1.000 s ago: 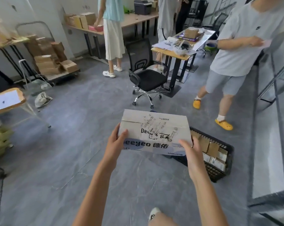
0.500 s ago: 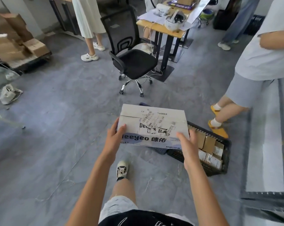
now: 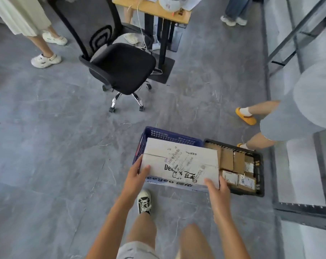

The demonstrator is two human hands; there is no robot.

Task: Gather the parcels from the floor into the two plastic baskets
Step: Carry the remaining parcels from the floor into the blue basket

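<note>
A matt cardboard box [image 3: 181, 163] with paper labels sits over perforated plastic baskets, blue [image 3: 169, 136] and black [image 3: 259, 165], on a smooth grey stone-look floor [image 3: 55, 146] near a mesh-backed chair [image 3: 119, 66].

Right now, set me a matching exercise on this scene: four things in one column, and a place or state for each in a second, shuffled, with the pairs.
Things:
1. white carton
2. blue basket
3. black basket
4. office chair

Places or states:
A. packed with small brown parcels
B. gripped by the left hand and the right hand
C. on the floor beyond both baskets, next to a desk
D. partly hidden under the carton, left of the other basket

Pairs: 1-B, 2-D, 3-A, 4-C
</note>
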